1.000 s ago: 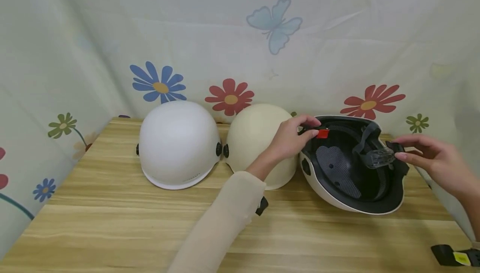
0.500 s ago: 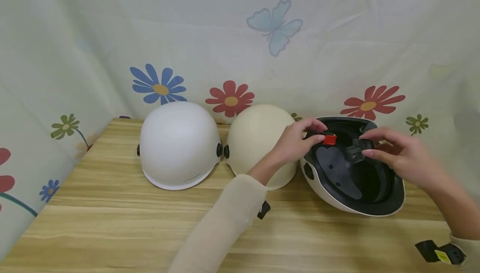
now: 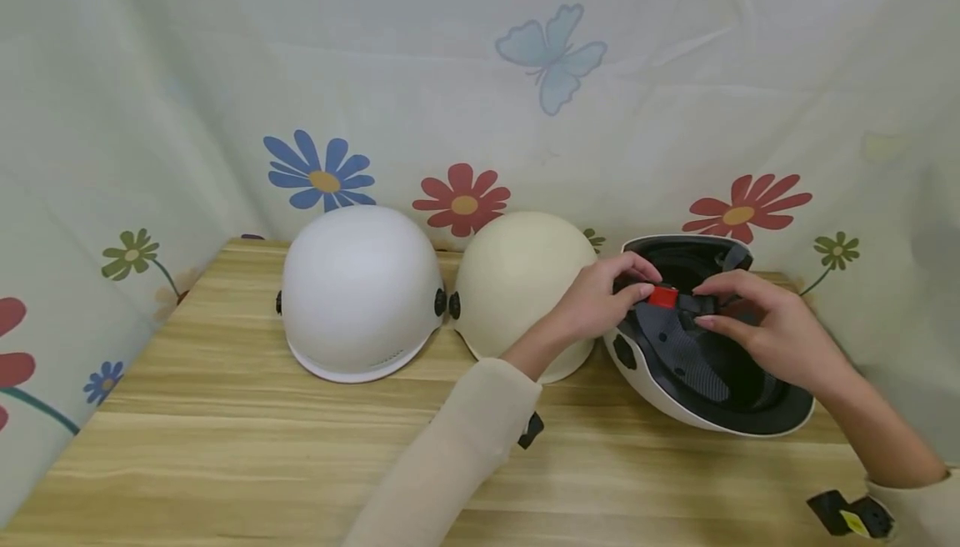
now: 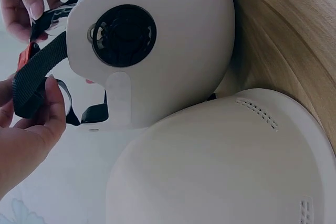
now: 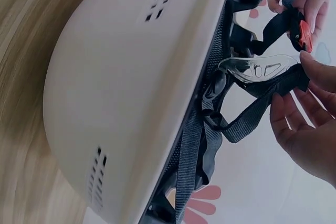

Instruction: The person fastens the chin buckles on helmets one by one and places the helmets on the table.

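Note:
A cream helmet (image 3: 637, 380) lies upturned at the right of the table, its black padded inside facing up. Over its opening, my left hand (image 3: 592, 301) pinches the black chin strap (image 4: 39, 66) beside a red buckle (image 3: 663, 297). My right hand (image 3: 783, 334) pinches the other strap end (image 3: 697, 304), held right up against the buckle. A clear plastic chin piece (image 5: 257, 68) sits on that strap in the right wrist view. Fingers hide part of the fastening, so I cannot tell whether its two halves are joined.
A white helmet (image 3: 360, 288) and a cream helmet (image 3: 517, 280) stand dome-up in a row to the left, close together. The upturned helmet is close beside the cream one. Behind the wooden table (image 3: 300, 447) hangs a flowered cloth (image 3: 420, 72).
My right hand has carried its strap end leftward from the helmet's right rim to the red buckle. My left hand has shifted slightly right and down with the buckle.

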